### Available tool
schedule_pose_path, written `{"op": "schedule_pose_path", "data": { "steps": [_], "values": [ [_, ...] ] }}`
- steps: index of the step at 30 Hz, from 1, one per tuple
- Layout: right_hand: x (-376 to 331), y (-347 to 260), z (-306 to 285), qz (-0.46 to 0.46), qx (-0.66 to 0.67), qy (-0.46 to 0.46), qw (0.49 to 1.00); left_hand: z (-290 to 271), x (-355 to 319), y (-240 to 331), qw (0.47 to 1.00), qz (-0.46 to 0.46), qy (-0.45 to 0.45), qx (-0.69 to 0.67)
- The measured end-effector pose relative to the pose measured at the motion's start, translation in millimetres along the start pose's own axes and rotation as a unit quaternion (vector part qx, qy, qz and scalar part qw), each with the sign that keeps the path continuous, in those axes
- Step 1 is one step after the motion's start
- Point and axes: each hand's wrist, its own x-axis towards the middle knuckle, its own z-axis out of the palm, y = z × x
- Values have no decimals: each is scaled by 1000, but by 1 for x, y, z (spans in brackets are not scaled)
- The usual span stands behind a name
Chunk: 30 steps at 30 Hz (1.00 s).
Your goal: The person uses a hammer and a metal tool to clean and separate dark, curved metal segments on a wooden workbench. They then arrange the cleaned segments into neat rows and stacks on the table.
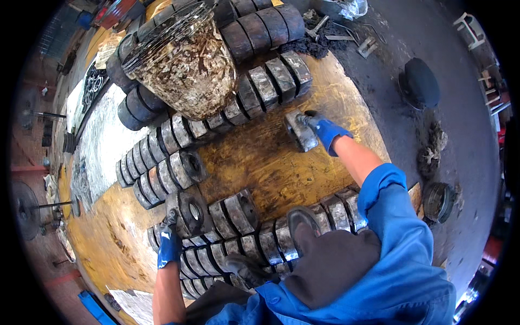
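Observation:
My left hand (169, 238), in a blue and dark work glove, grips the outer side of a thick metal ring (201, 210) at the left end of the near rows. The ring's round hole faces right, and part of my fingers is hidden against it. Out to the right, over the bare yellow board, my gloved right hand (323, 131) is closed on a grey metal block (299, 134). The block's far side looks worn and shiny. Whether it has a hole cannot be seen from here.
Rows of thick metal rings (265, 89) run along the far side of the yellow-brown board (260, 168). A dirty wire basket (184, 65) rests over them. My shoe (302, 225) stands on the near rows. A hammer (317, 27) and a dark round pan (420, 84) lie beyond.

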Motion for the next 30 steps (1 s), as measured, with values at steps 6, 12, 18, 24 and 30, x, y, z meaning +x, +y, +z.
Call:
{"op": "schedule_pose_path", "data": {
  "steps": [6,12,18,24,30],
  "values": [
    [38,9,-29,27,81,73,994,26,-10,23,1000,-25,1,-8],
    [47,23,-27,-42,7,163,986,29,16,19,998,-30,-13,57],
    [25,-13,-18,18,-24,211,977,91,34,51,996,5,-39,83],
    [15,-29,-13,18,-142,238,961,173,122,48,922,216,-149,283],
    [12,-32,-14,47,-133,249,958,343,152,55,972,-102,-176,-116]
  ]
}}
